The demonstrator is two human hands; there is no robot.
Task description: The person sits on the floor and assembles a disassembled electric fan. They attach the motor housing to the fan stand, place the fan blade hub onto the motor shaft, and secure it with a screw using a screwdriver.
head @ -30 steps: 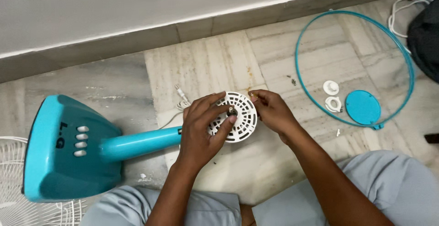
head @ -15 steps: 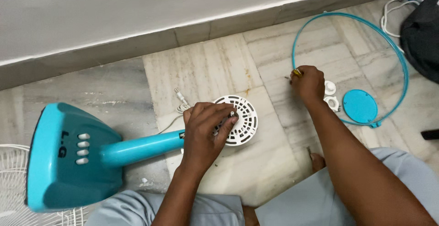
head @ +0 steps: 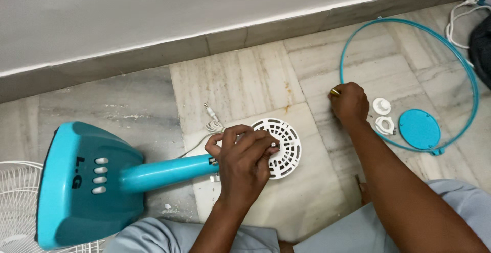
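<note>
Two bare hands over marble floor [head: 240, 84], teal fan base [head: 76, 186] and pole far left, left hand [head: 244, 163] gripping round white slotted motor cover [head: 284, 146] at pole's end, right hand [head: 350, 102] pinching small brass piece [head: 334, 92], inside teal ring [head: 409, 84].

No packages, signs or screens.
One dark printed marking sits on the teal plastic fan base [head: 76, 191], lower left.
</note>
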